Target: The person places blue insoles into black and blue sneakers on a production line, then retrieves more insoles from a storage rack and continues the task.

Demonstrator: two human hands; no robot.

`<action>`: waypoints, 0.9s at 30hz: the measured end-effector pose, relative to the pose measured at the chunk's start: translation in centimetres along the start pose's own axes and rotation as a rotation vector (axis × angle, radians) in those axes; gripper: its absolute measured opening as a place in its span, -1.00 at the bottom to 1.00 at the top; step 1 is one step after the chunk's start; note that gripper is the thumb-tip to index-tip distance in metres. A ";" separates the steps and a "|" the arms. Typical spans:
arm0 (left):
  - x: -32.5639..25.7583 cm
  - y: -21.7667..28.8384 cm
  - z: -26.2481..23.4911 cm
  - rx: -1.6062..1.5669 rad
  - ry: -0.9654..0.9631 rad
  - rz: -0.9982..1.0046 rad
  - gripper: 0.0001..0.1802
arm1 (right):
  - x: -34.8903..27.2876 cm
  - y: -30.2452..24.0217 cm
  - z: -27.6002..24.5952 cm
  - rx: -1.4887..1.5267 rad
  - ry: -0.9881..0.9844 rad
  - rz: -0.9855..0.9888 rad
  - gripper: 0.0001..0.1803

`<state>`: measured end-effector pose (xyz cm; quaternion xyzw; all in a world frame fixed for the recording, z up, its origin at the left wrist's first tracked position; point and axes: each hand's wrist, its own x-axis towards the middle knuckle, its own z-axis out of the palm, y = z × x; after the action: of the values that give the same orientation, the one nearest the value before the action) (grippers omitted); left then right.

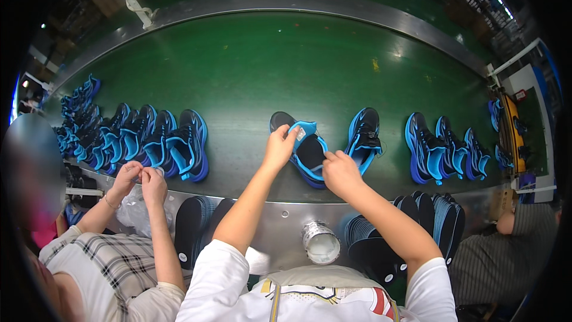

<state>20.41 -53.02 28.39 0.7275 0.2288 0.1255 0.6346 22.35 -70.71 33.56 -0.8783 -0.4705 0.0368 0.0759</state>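
The left hand pinches the tongue and the right hand the collar of a blue-lined black shoe at twelve o'clock; its pale label I can't read from here. At that shoe's three o'clock sits a second shoe; at six, a crinkled silver can.

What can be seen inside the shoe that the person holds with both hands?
Inside the shoe, a dark bottom surface shows within the blue rim of its opening. The toe end inside cannot be seen: the upper covers it.
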 end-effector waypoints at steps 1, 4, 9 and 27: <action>-0.1 0.2 0.1 -0.030 -0.006 0.003 -0.67 | 1.0 -0.1 1.5 0.001 -0.034 0.038 -0.88; -0.2 0.0 0.5 -0.042 0.002 -0.021 -0.71 | 3.2 -1.2 4.4 0.043 -0.056 0.169 -0.85; -0.3 -0.5 -1.2 0.101 0.075 0.010 -0.66 | 3.3 -2.9 1.5 0.062 -0.100 0.180 -0.76; 0.0 -0.5 -1.5 0.101 0.006 -0.065 -0.73 | 7.1 -0.2 5.8 -0.093 -0.385 -0.152 -0.82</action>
<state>19.64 -51.67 28.10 0.7505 0.2602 0.0953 0.6000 25.31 -64.08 27.89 -0.8196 -0.5424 0.1766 -0.0534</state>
